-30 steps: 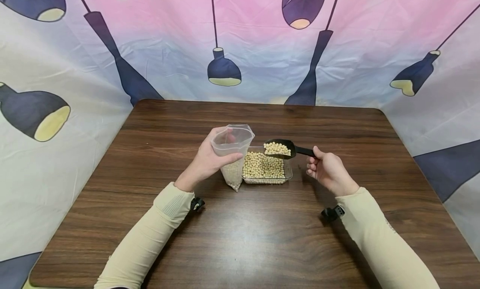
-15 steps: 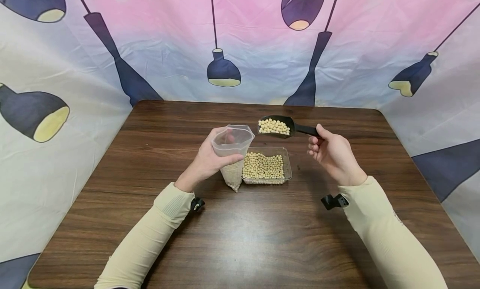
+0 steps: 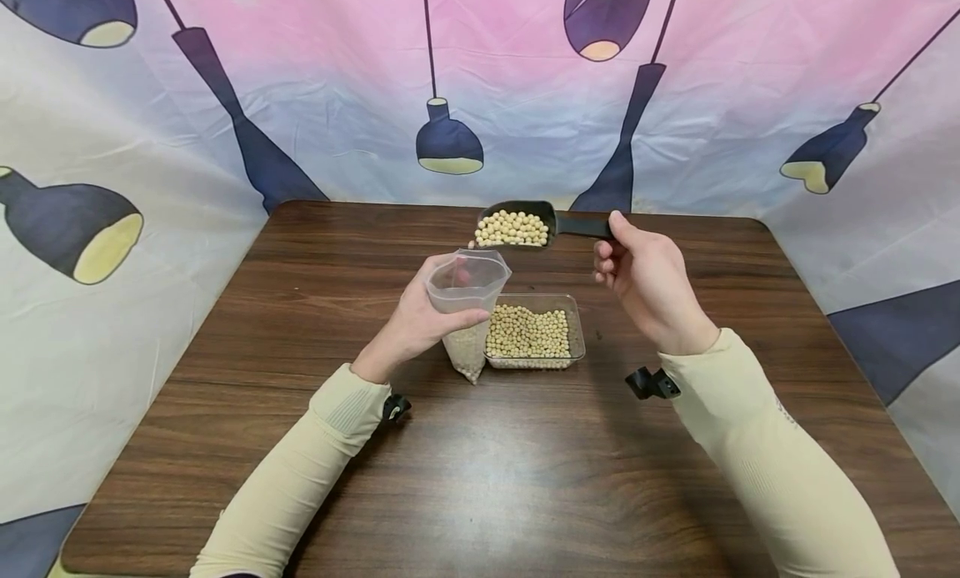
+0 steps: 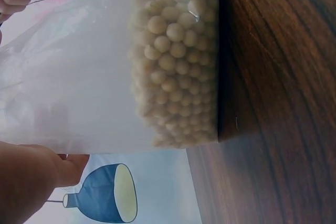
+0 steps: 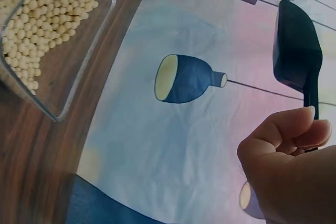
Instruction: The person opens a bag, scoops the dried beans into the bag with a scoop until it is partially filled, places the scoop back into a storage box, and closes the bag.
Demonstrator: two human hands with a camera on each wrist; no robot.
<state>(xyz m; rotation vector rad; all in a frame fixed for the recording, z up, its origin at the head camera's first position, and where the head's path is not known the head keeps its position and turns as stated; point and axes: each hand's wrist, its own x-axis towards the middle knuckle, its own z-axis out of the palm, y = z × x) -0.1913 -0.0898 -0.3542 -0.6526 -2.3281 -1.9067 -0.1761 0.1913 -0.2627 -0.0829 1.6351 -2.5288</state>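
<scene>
Gripping a black scoop by its handle, the right hand has thumb and fingers clamped tight, and holds the load of pale beans up near the mouth of a cloudy plastic bag. Whether the scoop is straight above that mouth or a little beyond it, I can't tell. The left hand has its thumb and fingers curled round the bag's upper part; the bag stands on the table, beans in its bottom, beside a clear tub of more.

Trouble could come from tipping too early or off to one side: beans would bounce off the rim and roll across the wood. One bean looks perched at the scoop's lip, so even a small jolt might drop it. Squeezing the soft bag could narrow its mouth and cause spills too.

Counting up: two hands, one scoop, one bag, one tub, one table; the beans are too many to number.
</scene>
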